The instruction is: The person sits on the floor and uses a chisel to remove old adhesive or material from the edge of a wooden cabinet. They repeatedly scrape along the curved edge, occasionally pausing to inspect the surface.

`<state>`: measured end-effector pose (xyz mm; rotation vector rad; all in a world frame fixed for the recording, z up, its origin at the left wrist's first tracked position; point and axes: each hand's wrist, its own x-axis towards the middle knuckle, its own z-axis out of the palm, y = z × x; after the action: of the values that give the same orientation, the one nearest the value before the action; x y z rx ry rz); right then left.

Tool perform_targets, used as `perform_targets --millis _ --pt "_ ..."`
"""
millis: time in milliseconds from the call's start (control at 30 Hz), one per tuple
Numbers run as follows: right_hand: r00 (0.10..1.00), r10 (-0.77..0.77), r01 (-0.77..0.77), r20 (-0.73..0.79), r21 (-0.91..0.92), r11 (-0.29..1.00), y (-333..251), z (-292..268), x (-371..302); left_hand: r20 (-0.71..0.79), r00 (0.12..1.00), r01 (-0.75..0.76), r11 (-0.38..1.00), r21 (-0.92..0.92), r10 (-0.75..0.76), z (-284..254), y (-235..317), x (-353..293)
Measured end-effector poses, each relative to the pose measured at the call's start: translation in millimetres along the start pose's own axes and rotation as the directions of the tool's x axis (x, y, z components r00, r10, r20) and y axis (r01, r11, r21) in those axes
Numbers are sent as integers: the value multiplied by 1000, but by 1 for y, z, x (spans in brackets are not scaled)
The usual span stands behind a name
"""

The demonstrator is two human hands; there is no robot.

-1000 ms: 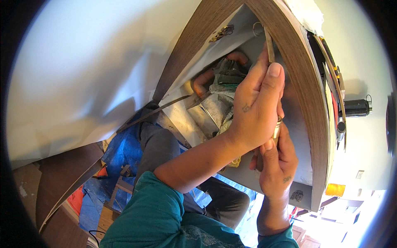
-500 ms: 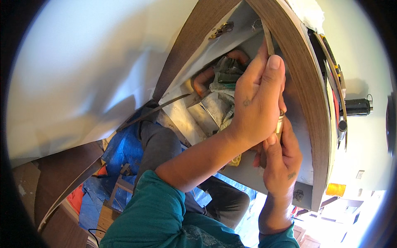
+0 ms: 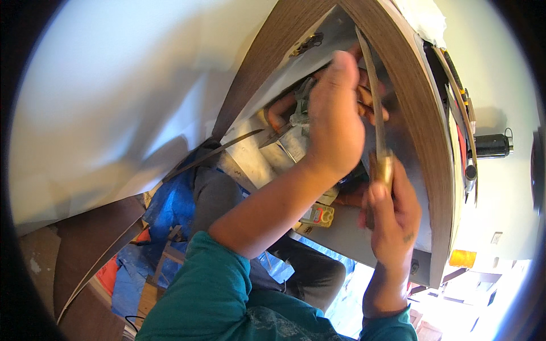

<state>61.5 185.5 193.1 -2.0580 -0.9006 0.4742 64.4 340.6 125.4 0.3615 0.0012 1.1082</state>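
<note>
You are gripping the blade's (image 3: 372,85) brass handle (image 3: 384,168) in your closed right hand (image 3: 392,219), its long axis running up along the brown panel's (image 3: 421,113) inner edge, while your left hand (image 3: 335,119), fingers curled, is pressing just left of the blade, nearer its tip.

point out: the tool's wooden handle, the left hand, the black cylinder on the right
wooden handle (image 3: 384,166), head view: on the brass-coloured band above the right hand's grip.
left hand (image 3: 335,122), head view: on the back of the hand.
black cylinder (image 3: 492,146), head view: on its side, mid-body.
</note>
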Motion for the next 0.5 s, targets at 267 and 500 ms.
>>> perform_targets --millis 267,500 --pt "996 49 -62 74 176 982 65 -33 -117 80 985 -150 987 -62 155 2 17 19" --pt "983 162 -183 92 310 933 95 -31 -150 155 986 102 948 -302 -57 5 40 -14"
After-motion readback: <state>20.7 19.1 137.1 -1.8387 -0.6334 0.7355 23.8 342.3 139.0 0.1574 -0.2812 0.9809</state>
